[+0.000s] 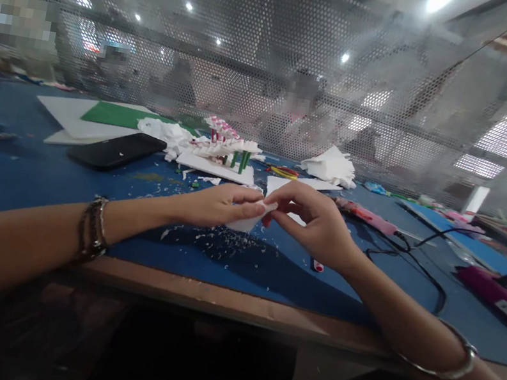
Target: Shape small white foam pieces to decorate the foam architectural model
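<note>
Between my two hands, over the blue tabletop, is a small white piece (pixel 244 223) that looks like paper or thin foam. My left hand (pixel 216 204) pinches it from the left with thumb and fingers. The fingertips of my right hand (pixel 313 223) close on its upper right edge. White crumbs and shreds (pixel 220 244) are scattered on the table below. Just beyond my hands stands a small model (pixel 232 144) with white and pink layered pieces on green and red posts, on a white base.
At the left a black phone (pixel 117 151) lies before white and green sheets (pixel 122 116). A pink glue gun (pixel 368 217) with a black cable is at the right, near a purple power strip (pixel 502 300). Crumpled white material (pixel 330 165) sits at the back, before a perforated metal screen (pixel 259 42).
</note>
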Demonstrator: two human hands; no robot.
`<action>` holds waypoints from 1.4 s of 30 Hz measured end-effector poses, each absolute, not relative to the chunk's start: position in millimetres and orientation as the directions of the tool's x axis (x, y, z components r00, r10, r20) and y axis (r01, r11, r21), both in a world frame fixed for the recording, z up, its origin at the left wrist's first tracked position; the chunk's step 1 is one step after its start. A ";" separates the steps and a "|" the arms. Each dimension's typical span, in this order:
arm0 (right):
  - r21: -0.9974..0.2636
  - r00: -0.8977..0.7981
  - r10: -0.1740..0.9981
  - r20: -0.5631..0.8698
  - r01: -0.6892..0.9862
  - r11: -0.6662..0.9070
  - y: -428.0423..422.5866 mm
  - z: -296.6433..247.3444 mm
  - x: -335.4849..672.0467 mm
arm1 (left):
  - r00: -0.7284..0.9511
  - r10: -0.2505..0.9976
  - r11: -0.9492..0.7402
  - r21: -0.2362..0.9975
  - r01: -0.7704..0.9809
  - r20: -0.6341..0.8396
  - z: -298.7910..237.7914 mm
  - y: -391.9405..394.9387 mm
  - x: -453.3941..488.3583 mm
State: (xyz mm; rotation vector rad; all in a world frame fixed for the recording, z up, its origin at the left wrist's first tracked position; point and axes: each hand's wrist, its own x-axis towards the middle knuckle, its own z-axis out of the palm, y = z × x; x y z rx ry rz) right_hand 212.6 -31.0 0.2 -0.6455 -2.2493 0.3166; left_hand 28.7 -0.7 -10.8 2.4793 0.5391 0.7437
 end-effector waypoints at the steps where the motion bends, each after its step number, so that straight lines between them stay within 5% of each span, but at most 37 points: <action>1: -0.414 -0.587 0.542 0.601 0.351 0.840 -31.5 0.6 212.5 | 0.805 0.467 -0.813 0.535 0.230 0.364 -10.8 -2.6 28.8; 10: -0.451 -0.558 0.567 0.605 0.346 0.822 -35.0 0.7 211.4 | 0.820 0.410 -0.839 0.517 0.168 0.400 -13.1 -12.2 34.2; 22: -0.100 -0.601 0.400 0.692 0.469 0.878 -44.0 1.2 203.4 | 0.778 0.432 -0.790 0.608 0.082 0.456 -18.9 -12.1 36.2; 28: -0.191 -0.609 0.420 0.672 0.406 0.894 -47.0 3.5 203.4 | 0.824 0.498 -0.468 0.883 -0.007 0.270 -14.8 -12.1 37.6; 36: -0.445 -0.523 0.528 0.669 0.287 0.848 -43.0 -1.1 204.4 | 0.767 0.581 -0.471 0.881 0.043 0.273 -7.8 -18.7 39.3; 42: -0.351 -0.461 0.523 0.717 0.410 0.842 -43.0 0.0 205.0 | 0.785 0.490 -0.616 0.788 0.002 0.381 -12.3 -14.5 36.8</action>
